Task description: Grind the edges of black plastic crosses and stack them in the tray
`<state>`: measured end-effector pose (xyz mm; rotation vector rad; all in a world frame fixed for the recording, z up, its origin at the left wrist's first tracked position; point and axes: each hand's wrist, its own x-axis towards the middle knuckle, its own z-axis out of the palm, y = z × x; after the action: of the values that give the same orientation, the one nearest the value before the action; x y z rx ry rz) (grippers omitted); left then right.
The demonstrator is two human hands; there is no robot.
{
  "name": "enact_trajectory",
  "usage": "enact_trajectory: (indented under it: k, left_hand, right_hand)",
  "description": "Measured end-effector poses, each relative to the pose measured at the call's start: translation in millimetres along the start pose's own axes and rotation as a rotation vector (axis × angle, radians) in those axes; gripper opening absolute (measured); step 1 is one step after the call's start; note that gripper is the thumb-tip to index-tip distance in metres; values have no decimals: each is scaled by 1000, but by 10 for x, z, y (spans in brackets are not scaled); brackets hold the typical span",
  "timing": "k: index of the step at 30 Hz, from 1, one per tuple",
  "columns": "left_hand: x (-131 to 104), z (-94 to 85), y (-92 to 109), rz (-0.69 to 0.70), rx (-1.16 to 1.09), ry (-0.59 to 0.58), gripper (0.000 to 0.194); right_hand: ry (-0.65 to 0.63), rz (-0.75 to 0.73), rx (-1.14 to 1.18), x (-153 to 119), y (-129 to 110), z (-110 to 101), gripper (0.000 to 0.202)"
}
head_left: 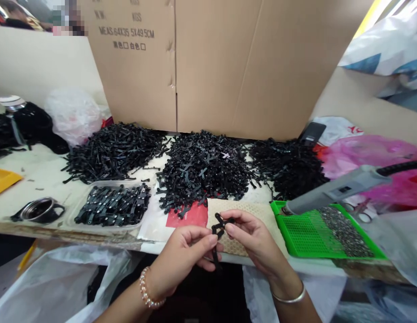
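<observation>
Bare forearms reach in at the bottom, ending in the left hand point(186, 253) and the right hand point(250, 237), close together at the table's front edge; behind everything stands a tall sheet of brown printed cardboard point(208, 67), upright at the back of a long off-white worktable point(36, 166); before it spread three heaps of thin black strips, a left heap point(117, 152), a middle heap point(204, 168) and a right heap point(289, 166); beyond the right heap lies a crumpled pink plastic bag point(370, 152); a grey cylindrical tool with a black cord point(332, 193) slants down, its tip over a shallow green plastic mesh basket point(297, 233), which has small metallic bits point(344, 231) along its right part; left of the hands, a clear rectangular plastic tray point(72, 215) is filled with black strip pieces point(112, 204); a beige textured pad point(262, 213) lies just behind the hands; farther left sits a black cup with a shiny interior point(43, 210); smallest is a black piece of crossed flat strips point(221, 220), raised between the hands in front of the pad; the right thumb and forefinger pinch its upper part, the left thumb and fingers close around its lower part; whether its strips are joined, I cannot tell.
</observation>
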<state>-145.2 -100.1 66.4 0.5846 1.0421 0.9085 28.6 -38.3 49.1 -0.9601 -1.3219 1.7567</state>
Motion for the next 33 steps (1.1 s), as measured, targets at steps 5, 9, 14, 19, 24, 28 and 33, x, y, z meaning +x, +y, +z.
enact_trajectory:
  k: [5, 9, 14, 19, 24, 28, 33]
  left_hand:
    - [-3, -3, 18, -31, 19, -14, 38]
    - [-6, -14, 12, -46, -6, -42, 34]
    - [11, -25, 8, -66, -35, -79, 29]
    - [13, -32, 5, -72, -23, -87, 29]
    - [5, -56, -7, -69, -26, -90, 27]
    - [0, -57, 17, -65, -20, -90, 25]
    - [19, -64, 35, -60, 18, -95, 25]
  right_hand:
    - [1, 50, 65, 22, -47, 8, 21]
    - [-20, 91, 90, 30, -56, 10, 20]
    - [-37, 112, 119, 19, -56, 2, 20]
    - [-48, 146, 166, 38, -63, -3, 21]
    - [-30, 187, 202, 47, -43, -13, 26]
    - [-28, 206, 232, 44, -43, 1, 26]
    - [-21, 216, 224, 49, -52, 15, 28]
